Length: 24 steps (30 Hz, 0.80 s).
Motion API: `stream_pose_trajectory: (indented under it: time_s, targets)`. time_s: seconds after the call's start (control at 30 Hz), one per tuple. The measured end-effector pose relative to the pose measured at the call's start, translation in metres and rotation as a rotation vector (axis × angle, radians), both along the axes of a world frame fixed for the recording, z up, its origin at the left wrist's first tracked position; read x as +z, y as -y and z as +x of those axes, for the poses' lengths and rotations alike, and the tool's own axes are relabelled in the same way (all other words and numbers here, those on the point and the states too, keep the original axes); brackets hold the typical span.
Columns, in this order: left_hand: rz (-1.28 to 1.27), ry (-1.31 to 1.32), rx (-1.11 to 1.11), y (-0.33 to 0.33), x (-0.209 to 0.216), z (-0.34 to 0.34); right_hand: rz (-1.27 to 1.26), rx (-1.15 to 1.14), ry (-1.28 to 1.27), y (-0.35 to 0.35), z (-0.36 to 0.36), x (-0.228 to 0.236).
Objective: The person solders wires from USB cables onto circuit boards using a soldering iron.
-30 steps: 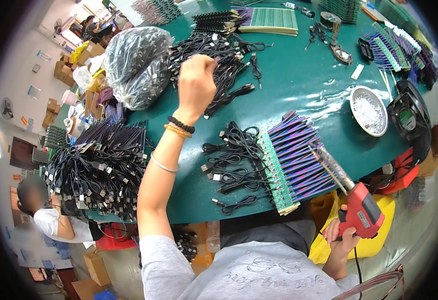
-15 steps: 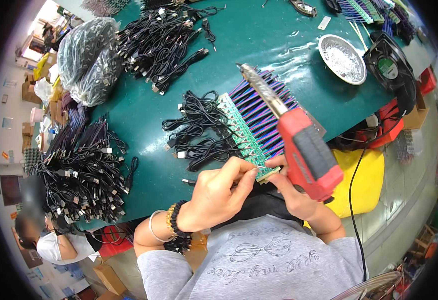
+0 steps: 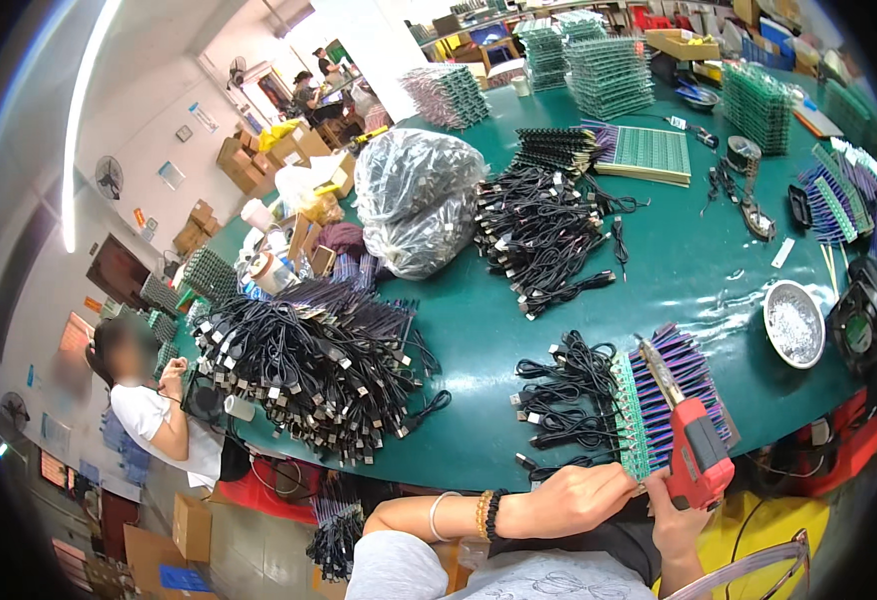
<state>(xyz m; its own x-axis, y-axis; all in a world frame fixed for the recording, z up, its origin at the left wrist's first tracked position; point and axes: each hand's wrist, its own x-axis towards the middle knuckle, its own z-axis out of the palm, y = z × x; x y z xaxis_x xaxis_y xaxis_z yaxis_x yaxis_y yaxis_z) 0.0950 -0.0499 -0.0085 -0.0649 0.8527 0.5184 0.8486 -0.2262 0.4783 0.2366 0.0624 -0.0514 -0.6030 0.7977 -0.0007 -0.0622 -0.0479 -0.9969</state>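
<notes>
My left hand is closed in a pinch at the near end of a green circuit board strip; what the fingertips hold is too small to make out. My right hand grips a red and black soldering gun, its thumb close to the same board end. The gun's metal barrel points away over a row of purple, blue and red wires on the board's right side. From the board's left side come black USB cables, coiled in bundles.
A big heap of black USB cables lies left, another pile farther back beside a clear plastic bag. On the right stand a white bowl and a black fan. Another person sits at the left.
The view has swung up and left, bringing the far table and room into sight. Both hands, board and gun now appear lower and farther right. My hands remain at the board's near end.
</notes>
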Motion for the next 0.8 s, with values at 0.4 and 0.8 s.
stream_pose_trajectory:
  time_s: [0.4,0.8]
  targets:
    - [0.017,0.121,0.087,-0.002,0.008,-0.005,0.382,0.328,0.184,-0.004,0.011,0.001]
    - [-0.050,0.036,0.164,-0.011,0.008,-0.017,0.123,0.254,0.034,-0.010,0.036,0.013]
